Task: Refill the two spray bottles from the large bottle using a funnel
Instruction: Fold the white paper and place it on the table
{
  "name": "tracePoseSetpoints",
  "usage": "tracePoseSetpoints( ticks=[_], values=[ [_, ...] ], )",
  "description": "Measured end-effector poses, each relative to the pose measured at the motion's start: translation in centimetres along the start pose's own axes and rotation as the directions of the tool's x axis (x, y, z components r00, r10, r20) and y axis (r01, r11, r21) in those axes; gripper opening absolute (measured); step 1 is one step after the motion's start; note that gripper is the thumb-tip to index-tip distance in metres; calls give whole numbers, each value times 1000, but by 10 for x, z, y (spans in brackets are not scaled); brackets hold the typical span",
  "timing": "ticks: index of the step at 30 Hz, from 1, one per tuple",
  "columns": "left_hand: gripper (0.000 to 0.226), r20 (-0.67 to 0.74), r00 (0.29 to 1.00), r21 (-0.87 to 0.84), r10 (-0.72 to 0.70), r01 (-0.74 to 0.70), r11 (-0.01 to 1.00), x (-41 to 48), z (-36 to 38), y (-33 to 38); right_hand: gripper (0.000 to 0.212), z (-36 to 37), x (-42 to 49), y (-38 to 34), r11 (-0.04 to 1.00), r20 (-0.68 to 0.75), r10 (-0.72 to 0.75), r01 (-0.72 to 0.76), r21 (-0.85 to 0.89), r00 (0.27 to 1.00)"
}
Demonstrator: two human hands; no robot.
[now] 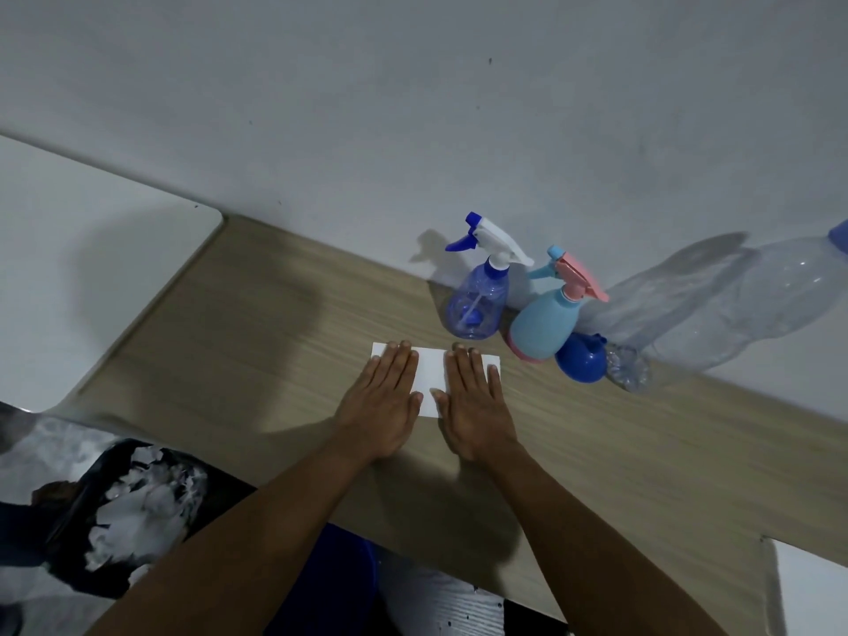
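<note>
A clear blue spray bottle with a white and blue trigger stands by the wall. Right of it stands a light blue spray bottle with a pink trigger head. A dark blue funnel lies on the table beside the light blue bottle's base. The large clear bottle with a blue cap stands at the far right. My left hand and my right hand lie flat, palms down, fingers straight, on a white sheet of paper in front of the bottles. Neither hand holds anything.
The wooden table runs along a grey wall. A white surface adjoins it on the left. Below the table's near edge sits a black bin bag with white scraps. Another white surface is at the lower right.
</note>
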State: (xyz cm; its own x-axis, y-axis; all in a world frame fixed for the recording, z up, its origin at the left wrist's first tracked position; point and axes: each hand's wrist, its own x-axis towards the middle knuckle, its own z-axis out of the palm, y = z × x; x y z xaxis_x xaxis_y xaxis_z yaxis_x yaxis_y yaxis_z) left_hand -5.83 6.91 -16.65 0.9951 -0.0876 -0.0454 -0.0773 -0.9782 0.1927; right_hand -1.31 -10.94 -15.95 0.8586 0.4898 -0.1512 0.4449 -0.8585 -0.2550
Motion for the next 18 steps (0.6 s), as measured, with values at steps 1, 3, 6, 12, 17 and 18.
tracePoseSetpoints(
  ticks=[1,3,6,12,17,18],
  values=[
    [67,4,1000,8,-2,2,1000,-1,0,1,64,1,-1,2,1000,6,-7,7,-5,1000],
    [68,13,1000,7,-15,15,1000,-2,1,5,64,1,-3,5,1000,13,-13,13,5,1000],
    [68,21,999,15,-30,30,999,-7,3,15,64,-1,-9,10,1000,28,-12,12,18,1000],
    [67,17,1000,2,-12,12,1000,-11,10,53,64,-7,-34,43,999,47,-31,30,30,998],
    [68,36,998,14,41,-42,999,-8,19,106,64,-16,-70,92,998,43,-27,25,50,999],
    [68,47,998,21,46,-47,999,-8,21,116,64,-17,-77,100,998,34,-20,18,59,999]
  ],
)
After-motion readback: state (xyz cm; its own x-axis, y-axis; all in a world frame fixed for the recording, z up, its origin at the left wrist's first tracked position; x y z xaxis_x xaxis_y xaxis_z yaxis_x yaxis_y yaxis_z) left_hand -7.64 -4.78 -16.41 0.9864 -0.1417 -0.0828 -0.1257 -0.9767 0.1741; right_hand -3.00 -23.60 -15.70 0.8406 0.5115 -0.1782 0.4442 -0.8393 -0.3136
